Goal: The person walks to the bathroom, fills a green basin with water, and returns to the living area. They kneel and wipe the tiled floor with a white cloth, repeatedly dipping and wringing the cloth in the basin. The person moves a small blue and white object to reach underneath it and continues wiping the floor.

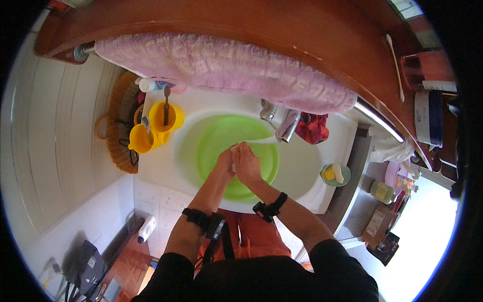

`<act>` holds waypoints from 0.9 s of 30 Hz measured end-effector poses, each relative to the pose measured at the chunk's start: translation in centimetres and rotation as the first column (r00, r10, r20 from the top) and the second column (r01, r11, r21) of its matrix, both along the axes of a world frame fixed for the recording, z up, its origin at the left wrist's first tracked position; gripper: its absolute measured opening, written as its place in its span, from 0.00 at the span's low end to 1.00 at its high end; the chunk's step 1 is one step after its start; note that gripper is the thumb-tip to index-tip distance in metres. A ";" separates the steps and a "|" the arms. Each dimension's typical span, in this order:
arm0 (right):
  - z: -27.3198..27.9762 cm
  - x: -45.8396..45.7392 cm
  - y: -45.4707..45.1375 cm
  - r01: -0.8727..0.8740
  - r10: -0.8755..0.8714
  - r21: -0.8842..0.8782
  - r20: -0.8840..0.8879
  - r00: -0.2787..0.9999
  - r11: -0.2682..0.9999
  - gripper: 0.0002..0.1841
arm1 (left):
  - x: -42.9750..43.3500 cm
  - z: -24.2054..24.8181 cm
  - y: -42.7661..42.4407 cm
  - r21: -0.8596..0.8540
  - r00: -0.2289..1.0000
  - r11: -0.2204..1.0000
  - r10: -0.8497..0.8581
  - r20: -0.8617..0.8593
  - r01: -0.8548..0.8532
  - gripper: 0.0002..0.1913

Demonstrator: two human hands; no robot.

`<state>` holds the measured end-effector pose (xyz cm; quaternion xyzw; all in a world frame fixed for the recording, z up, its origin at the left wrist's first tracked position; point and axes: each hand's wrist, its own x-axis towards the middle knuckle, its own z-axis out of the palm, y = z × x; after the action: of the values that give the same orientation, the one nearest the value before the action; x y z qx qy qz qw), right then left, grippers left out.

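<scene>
Over a green plastic basin [215,132] in the white sink [302,177], my left hand [225,158] and my right hand [245,160] are pressed together. A small whitish item shows between them; its kind is unclear and the fingers hide most of it. Water runs from the chrome faucet [288,126] at the right towards the fingertips.
Two yellow cups [141,141] with toothbrushes stand at the sink's left, beside a wicker basket [117,124]. A pink towel [226,68] hangs above. Right of the faucet lies a red cloth [313,128]; a soap dish [341,180] sits at the right edge.
</scene>
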<state>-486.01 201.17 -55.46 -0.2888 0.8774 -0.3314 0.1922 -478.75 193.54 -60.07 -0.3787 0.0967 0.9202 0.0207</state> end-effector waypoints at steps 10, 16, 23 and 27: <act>-2.5 -5.0 3.2 -0.349 0.442 0.527 -0.057 0.895 0.775 0.19 | 2.8 4.1 -4.0 -0.236 0.912 0.954 -0.076 0.404 0.184 0.39; -3.6 -3.1 1.3 -0.557 0.595 0.502 0.100 0.798 0.662 0.16 | 2.8 5.0 -3.5 -0.306 0.875 0.890 -0.177 0.450 0.338 0.41; 0.6 -3.8 1.8 -0.615 0.568 0.280 0.234 0.789 0.737 0.08 | 2.4 1.5 -0.7 -0.259 0.877 0.912 -0.179 0.446 0.318 0.29; 5.8 -3.2 3.7 -0.582 0.540 0.020 0.351 0.765 0.813 0.10 | 1.1 -1.9 0.6 -0.017 0.952 0.997 -0.070 0.297 0.079 0.21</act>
<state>-489.17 204.92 -49.61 -0.4657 0.7252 -0.2450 0.4440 -477.65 194.16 -61.95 -0.5088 0.1201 0.8500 0.0643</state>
